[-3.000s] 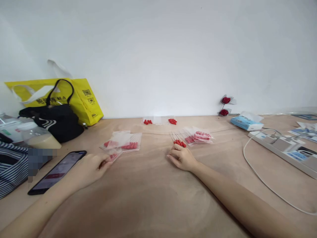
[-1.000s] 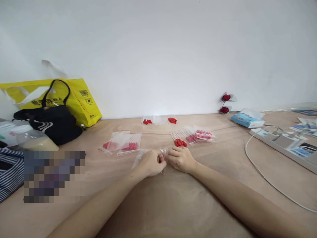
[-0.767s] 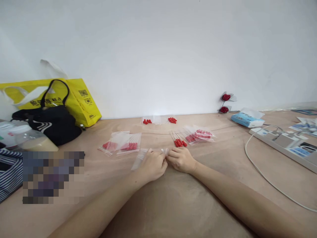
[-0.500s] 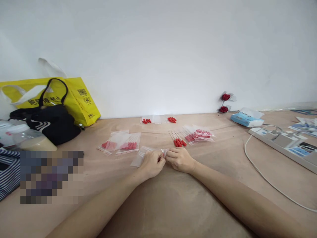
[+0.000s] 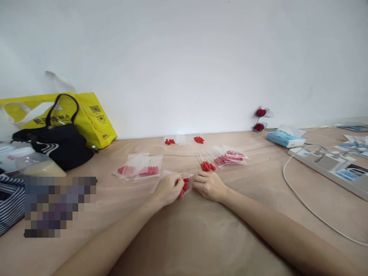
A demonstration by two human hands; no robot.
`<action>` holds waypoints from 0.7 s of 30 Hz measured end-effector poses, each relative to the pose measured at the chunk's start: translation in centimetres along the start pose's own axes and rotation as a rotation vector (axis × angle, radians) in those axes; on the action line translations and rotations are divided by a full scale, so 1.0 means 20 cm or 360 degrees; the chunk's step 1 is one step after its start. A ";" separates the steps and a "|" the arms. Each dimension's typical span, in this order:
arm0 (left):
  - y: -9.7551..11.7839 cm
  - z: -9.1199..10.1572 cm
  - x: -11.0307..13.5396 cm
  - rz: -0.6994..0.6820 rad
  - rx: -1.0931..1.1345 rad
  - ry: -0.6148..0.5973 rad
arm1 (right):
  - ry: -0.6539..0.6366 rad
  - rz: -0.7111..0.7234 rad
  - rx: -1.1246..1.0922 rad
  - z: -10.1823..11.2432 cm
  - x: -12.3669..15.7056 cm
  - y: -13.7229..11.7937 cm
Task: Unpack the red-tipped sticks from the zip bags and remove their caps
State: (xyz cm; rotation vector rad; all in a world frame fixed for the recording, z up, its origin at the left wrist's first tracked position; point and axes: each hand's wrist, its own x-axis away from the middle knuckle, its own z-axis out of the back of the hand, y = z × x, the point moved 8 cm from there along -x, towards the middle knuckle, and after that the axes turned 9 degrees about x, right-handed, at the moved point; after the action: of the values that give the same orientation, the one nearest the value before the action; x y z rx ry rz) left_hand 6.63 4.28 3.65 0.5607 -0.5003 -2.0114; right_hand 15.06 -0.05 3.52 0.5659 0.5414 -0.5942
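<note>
We have a small clear bag nearer to us than the loose red-tipped sticks and a little to their left, its plastic thin and glossy, with bright red ends showing through. Our left hand pinches its left side, covering part of it. Our right hand, on the near side of the loose sticks, has its fingers curled together at the bag's right edge; we cannot tell whether they grip it.

Well left of the loose sticks lies the left pile of bags; just right of them is the right pile, both showing red ends. Beyond them, by the wall, are the far red clusters. Far to their right we see a blue tissue pack and a white power strip; far to their left, a yellow bag and a black bag.

We count two piles, their overlapping bags too muddled to number, two far clusters, two dark red roses, one tissue pack and one power strip.
</note>
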 end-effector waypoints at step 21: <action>-0.11 -0.02 0.15 -0.0316 -0.0308 -0.0452 | -0.0370 -0.0850 -0.0775 -0.12 0.03 0.11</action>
State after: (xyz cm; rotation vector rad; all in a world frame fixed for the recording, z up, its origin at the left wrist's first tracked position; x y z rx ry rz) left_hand 3.95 2.60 1.50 0.2123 -0.4248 -2.3149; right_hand 16.13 2.69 2.19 -0.1212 0.5926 -0.9810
